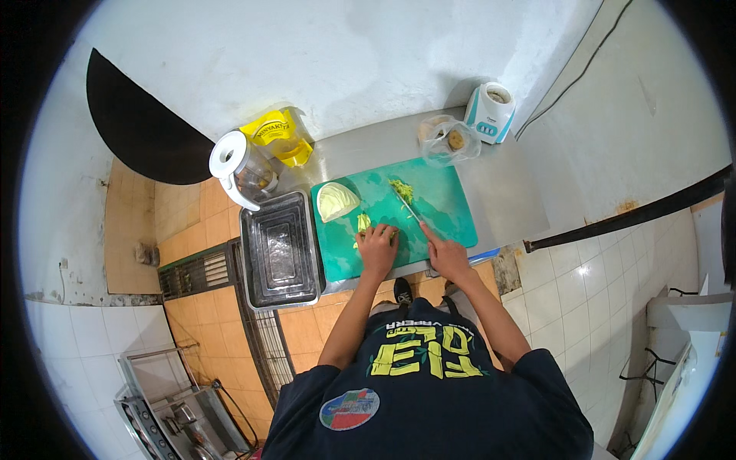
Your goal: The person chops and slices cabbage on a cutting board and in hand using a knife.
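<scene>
My right hand (445, 253) is closed around the handle of a kitchen knife (407, 207), whose blade points away from me across a green cutting board (443, 198). Beside the blade's far end lies a small heap of chopped green leaves (402, 190). My left hand (378, 246) rests on the board with fingers curled over some leaf pieces; how firmly it grips them is hidden. Just beyond those fingers a pale green cabbage strip (363, 222) shows. A cut cabbage wedge (336, 201) sits at the board's far left corner.
Left of the board stands a metal tray (279, 247). Behind it are a blender jug (244, 167) and a yellow pouch (282, 138). A clear plastic bag with round brown items (454, 140) and a white blender base (490, 115) stand at the back right, near the wall.
</scene>
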Demonstrator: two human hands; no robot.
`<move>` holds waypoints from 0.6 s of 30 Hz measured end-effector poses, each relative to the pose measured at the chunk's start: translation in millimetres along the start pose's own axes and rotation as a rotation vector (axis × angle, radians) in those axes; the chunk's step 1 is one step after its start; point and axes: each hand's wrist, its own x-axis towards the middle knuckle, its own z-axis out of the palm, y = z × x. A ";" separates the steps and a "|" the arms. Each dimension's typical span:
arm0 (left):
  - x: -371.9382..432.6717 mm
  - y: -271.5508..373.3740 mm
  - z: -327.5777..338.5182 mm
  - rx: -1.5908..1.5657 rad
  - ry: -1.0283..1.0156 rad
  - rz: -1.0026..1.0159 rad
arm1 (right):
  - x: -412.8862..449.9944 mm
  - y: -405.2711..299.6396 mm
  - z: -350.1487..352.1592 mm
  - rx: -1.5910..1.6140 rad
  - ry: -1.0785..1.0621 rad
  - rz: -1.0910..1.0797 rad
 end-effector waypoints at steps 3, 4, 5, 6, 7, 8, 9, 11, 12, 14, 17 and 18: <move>3.8 -3.3 2.0 -0.002 0.041 0.000 | -6.7 -2.0 -7.8 0.108 0.081 -0.020; 5.4 -3.5 2.9 -0.008 0.046 -0.013 | -9.3 -3.8 -11.8 0.101 0.078 -0.026; 7.9 -3.7 4.7 -0.010 0.050 -0.021 | -12.5 -6.7 -14.6 0.106 0.030 0.006; 12.6 -3.8 4.2 -0.017 0.071 -0.021 | -16.2 -10.3 -15.7 0.113 -0.015 0.043; 16.9 -3.7 4.0 -0.023 0.090 -0.022 | -20.0 -13.0 -15.2 0.110 -0.020 0.042; 20.6 -3.1 4.1 -0.024 0.087 -0.027 | -23.8 -15.6 -14.3 0.126 0.015 0.046; 21.5 -4.5 5.3 -0.019 0.080 -0.030 | -27.9 -18.5 -13.3 0.145 0.048 0.049; 19.1 -6.6 6.4 -0.012 0.066 -0.039 | -35.0 -22.1 -12.3 0.156 0.044 0.046; 18.5 -6.8 6.8 -0.025 0.071 -0.039 | -37.7 -23.7 -12.1 0.167 0.051 0.046; 17.8 -7.8 7.7 -0.037 0.068 -0.042 | -43.9 -29.4 -9.7 0.217 0.120 0.028; 20.4 -4.0 7.5 -0.016 0.053 -0.066 | -45.8 -27.9 -10.6 0.207 0.116 0.045; 21.5 -4.2 8.1 -0.025 0.077 -0.067 | -45.7 -26.3 -10.9 0.150 0.041 0.073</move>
